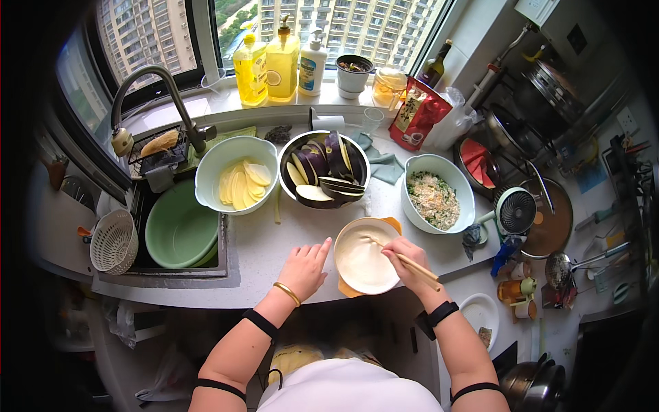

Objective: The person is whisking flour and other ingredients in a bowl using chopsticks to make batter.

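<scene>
My right hand (406, 260) grips a pair of wooden chopsticks (423, 274), their tips dipped in a pale, creamy batter (368, 265). The batter fills a yellow-handled pot (346, 292) near the counter's front edge. Just left of the pot, my left hand (305, 268) is empty, fingers apart, index finger close to the rim. Behind the pot, a bowl (366, 154) holds sliced purple eggplant (329, 170). Sliced potato (244, 185) lies in a pale bowl (206, 154) to its left. A chopped filling with greens (433, 201) sits in another pale bowl (466, 198) at right.
At left, green basins (180, 226) sit in the sink below a faucet (154, 72), beside a white colander (114, 242). Soap bottles (282, 64) line the windowsill. A small fan (516, 211) and a covered pan (551, 221) stand at right, near a red pouch (418, 113).
</scene>
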`<state>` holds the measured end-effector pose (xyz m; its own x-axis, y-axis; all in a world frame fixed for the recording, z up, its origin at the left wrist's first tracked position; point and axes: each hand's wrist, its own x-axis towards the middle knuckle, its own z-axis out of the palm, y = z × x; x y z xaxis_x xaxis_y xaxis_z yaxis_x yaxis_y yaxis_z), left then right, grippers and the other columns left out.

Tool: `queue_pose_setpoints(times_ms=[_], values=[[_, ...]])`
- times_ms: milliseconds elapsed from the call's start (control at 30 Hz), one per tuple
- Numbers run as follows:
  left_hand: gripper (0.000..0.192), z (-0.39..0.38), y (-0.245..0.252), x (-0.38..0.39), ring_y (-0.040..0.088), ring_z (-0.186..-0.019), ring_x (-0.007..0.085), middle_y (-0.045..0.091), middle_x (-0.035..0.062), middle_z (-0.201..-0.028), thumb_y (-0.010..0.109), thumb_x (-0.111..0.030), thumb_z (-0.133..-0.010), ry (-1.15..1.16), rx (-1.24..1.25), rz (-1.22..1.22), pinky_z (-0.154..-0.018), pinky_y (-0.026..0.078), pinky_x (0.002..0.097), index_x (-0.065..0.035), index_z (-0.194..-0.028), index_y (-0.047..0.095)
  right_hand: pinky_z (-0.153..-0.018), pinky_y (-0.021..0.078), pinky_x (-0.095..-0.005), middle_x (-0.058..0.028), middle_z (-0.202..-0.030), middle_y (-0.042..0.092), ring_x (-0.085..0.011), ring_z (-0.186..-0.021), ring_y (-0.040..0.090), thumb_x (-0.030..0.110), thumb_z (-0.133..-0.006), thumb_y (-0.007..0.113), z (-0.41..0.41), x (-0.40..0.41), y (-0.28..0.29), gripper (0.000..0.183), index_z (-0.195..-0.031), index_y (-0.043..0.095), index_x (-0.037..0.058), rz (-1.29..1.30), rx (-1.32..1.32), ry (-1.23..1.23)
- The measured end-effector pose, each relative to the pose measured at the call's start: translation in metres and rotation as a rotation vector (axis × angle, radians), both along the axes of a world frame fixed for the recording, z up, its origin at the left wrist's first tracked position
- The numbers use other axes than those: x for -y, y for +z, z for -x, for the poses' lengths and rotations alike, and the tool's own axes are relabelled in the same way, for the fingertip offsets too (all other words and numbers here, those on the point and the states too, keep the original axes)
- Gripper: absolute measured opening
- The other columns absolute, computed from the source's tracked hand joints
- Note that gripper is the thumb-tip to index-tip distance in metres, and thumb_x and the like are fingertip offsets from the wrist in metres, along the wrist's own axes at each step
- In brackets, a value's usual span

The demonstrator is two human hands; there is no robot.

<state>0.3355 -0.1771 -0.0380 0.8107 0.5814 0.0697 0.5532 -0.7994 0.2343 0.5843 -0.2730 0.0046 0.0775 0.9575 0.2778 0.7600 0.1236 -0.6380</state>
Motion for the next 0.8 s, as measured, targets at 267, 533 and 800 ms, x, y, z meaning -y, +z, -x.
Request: queue_pose_setpoints(times_ms=[267, 533, 800], values=[[0.094, 0.001, -0.001, 0.002, 0.053, -0.106, 0.0268, 0.054, 0.0119, -0.123, 0.077, -0.035, -0.071, -0.043, 0.027, 0.023, -0.094, 0.039, 0.0369, -0.0002, -0.143, 0.028, -0.065, 0.0483, -0.036, -0.0113, -0.082, 0.059, -0.0311, -0.073, 0.059, 0.013, -0.088, 0.062, 0.039, 0.025, 0.003, 0.009, -0.084, 0.06, 0.0049, 0.131, -0.087, 0.155], [0.112, 0.0, -0.001, 0.003, 0.049, -0.115, 0.029, 0.048, 0.0145, -0.135, 0.083, -0.043, -0.059, -0.078, 0.082, 0.132, -0.099, 0.036, 0.0382, 0.0023, -0.144, 0.025, -0.063, 0.0475, -0.0354, -0.013, -0.082, 0.059, -0.0319, -0.069, 0.059, 0.011, -0.089, 0.06, -0.004, 0.051, -0.003, 0.009, -0.086, 0.06, 0.0025, 0.13, -0.112, -0.067], [0.115, -0.006, -0.007, 0.008, 0.05, -0.115, 0.027, 0.045, 0.0154, -0.139, 0.081, -0.052, -0.058, -0.094, 0.155, 0.127, -0.098, 0.037, 0.0375, 0.004, -0.142, 0.027, -0.062, 0.0468, -0.038, -0.0139, -0.082, 0.059, -0.0347, -0.071, 0.058, 0.013, -0.089, 0.061, 0.006, -0.005, -0.016, 0.01, -0.088, 0.06, 0.0037, -0.017, -0.05, -0.055]])
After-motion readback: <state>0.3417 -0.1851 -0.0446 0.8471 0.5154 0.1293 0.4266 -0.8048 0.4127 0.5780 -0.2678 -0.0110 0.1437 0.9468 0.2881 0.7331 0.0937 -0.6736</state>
